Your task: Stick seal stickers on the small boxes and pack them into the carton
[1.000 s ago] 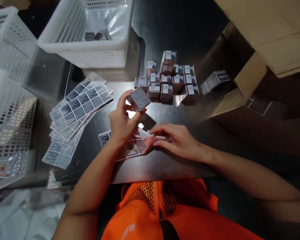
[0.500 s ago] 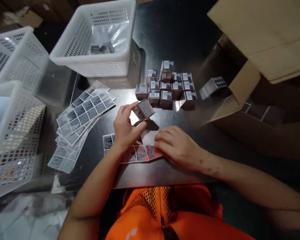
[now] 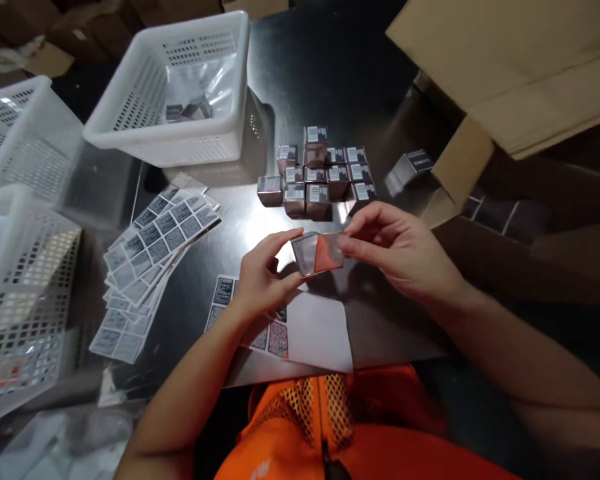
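Note:
My left hand (image 3: 265,275) grips a small shiny box (image 3: 305,255) between thumb and fingers, over the front of the table. My right hand (image 3: 407,257) pinches the edge of a translucent sticker (image 3: 333,251), which shows partly orange against the box's right side. Whether the sticker is stuck down there I cannot tell. Below both hands lies a sticker sheet (image 3: 278,339), its right part bare white backing. Farther back stand several similar boxes (image 3: 318,195) in a cluster, with barcode labels on their tops.
Overlapping sticker sheets (image 3: 153,243) lie at the left. A white basket (image 3: 180,147) behind them holds a few boxes in clear plastic; more baskets (image 3: 25,293) stand far left. At the right are a lone box (image 3: 413,165) and an open carton (image 3: 463,157).
My right hand has lifted from the sheet with a sticker and come up to the box. The sheet now shows more bare backing. My left hand has turned the box and brought it slightly nearer.

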